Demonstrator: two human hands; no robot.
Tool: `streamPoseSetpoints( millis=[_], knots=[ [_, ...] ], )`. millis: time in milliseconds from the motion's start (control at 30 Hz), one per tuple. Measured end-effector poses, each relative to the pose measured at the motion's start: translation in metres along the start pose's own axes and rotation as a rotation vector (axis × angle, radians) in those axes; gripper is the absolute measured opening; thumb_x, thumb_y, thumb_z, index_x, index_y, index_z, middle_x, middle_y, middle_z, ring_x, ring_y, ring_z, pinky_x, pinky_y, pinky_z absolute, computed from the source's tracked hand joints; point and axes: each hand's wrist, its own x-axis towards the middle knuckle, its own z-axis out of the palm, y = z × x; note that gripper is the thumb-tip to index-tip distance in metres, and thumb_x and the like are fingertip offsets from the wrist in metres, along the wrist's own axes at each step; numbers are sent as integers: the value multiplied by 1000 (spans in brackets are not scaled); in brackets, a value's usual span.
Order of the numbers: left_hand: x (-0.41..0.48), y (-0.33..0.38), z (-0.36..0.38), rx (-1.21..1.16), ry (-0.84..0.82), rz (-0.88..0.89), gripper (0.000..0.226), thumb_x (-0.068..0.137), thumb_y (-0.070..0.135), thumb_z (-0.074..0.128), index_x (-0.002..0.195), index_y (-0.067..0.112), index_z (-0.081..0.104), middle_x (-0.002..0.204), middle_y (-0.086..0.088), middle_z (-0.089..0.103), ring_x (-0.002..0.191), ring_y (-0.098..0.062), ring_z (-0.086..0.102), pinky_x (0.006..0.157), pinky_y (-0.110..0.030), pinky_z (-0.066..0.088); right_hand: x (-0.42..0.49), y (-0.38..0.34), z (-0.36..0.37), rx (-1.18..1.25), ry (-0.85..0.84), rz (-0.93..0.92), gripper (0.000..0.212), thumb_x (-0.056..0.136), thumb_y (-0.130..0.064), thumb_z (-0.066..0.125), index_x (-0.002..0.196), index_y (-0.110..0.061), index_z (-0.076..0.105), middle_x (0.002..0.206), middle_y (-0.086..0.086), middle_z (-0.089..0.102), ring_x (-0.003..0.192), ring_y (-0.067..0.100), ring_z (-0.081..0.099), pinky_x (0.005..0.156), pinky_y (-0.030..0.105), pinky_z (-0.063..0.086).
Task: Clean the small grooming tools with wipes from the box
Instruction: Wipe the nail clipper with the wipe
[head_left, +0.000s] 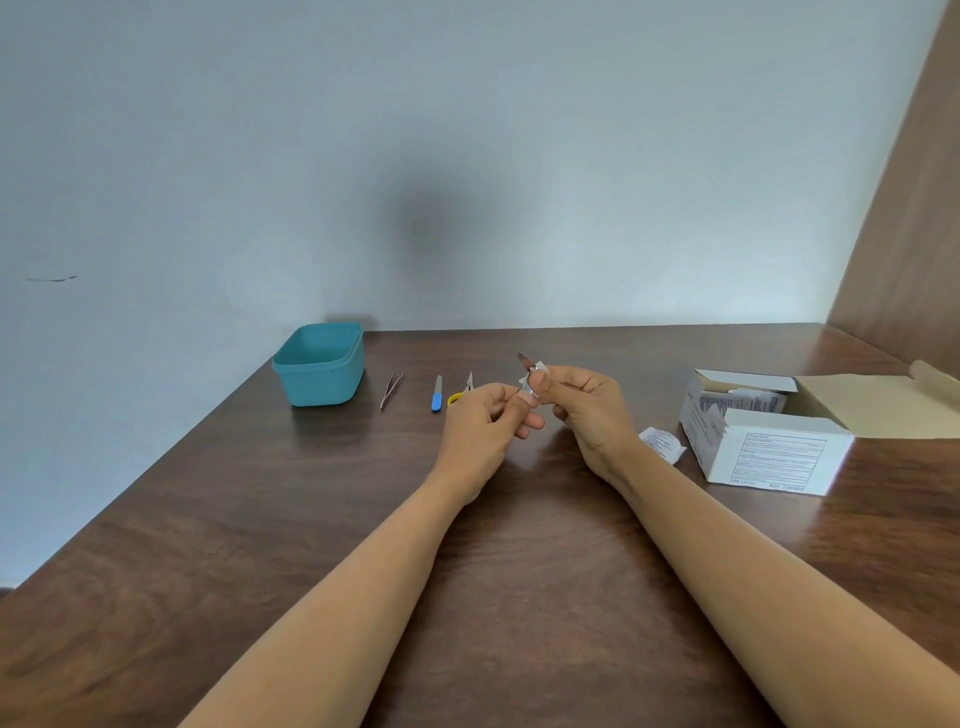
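Forearms reach over the wooden table (260, 519); the wipe box (769, 457) sits open at right. Left hand (488, 426) pinches the lower end of the nail clipper (522, 358), held above mid-table. Right hand (587, 410) pinches a wipe (540, 368) round its middle. Suggest: hold firm, draw the wipe along the raised lever, then rotate for both faces.

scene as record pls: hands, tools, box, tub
left hand: pinches lower end of nail clipper
right hand: pinches wipe around nail clipper
on table: tweezers, blue-handled file, yellow-handled scissors partly behind left hand
wipe box: open, at right; torn wrapper beside it
tub: teal, left of tweezers
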Motion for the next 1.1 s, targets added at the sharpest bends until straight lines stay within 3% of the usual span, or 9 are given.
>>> streamPoseSetpoints(
  millis=[233, 467, 567, 700, 900, 1100],
  knots=[
    [-1, 2, 0, 16, 12, -26, 21, 96, 24, 56, 80, 16, 69, 69, 2, 72, 58, -3, 60, 65, -15, 50, 2, 1, -2, -9, -68, 8, 11, 82, -25, 70, 88, -18, 76, 80, -2, 72, 75, 7, 59, 70, 25, 36],
    [-1, 2, 1, 35, -8, -39, 17, 92, 18, 61, 83, 11, 73, 70, 1, 73, 59, 0, 61, 63, -14, 50, 2, 2, -1, -73, -50, -34, 18, 92, -11, 58, 80, -14, 70, 64, -9, 67, 59, -1, 57, 63, 23, 34],
    [-1, 2, 1, 34, 3, -44, 15, 90, 15, 61, 81, 13, 73, 70, 1, 73, 60, -1, 62, 64, -15, 51, 1, 2, -1, -114, -47, -46, 20, 93, -12, 56, 78, -11, 70, 63, -4, 65, 57, -1, 55, 62, 23, 34],
    [-1, 2, 1, 47, 6, -43, 17, 91, 15, 59, 80, 15, 72, 71, 1, 73, 61, -2, 62, 64, -15, 51, 0, 2, 2, -149, -36, -42, 21, 94, -14, 55, 83, -4, 70, 59, -11, 65, 55, -3, 54, 61, 22, 36],
    [-1, 2, 0, 70, -8, -72, 19, 92, 16, 58, 80, 11, 72, 70, 1, 73, 61, -2, 62, 64, -15, 51, 1, 1, 0, 12, 27, -11, 4, 80, -18, 73, 82, -16, 76, 71, -2, 71, 64, 6, 52, 60, 21, 33],
    [-1, 3, 0, 92, -13, -61, 19, 92, 16, 58, 82, 10, 72, 70, 1, 72, 62, -3, 62, 64, -15, 51, 3, 2, -1, -25, -47, 9, 11, 85, -19, 68, 90, -13, 75, 80, -3, 72, 69, 8, 51, 61, 22, 31]
  ],
)
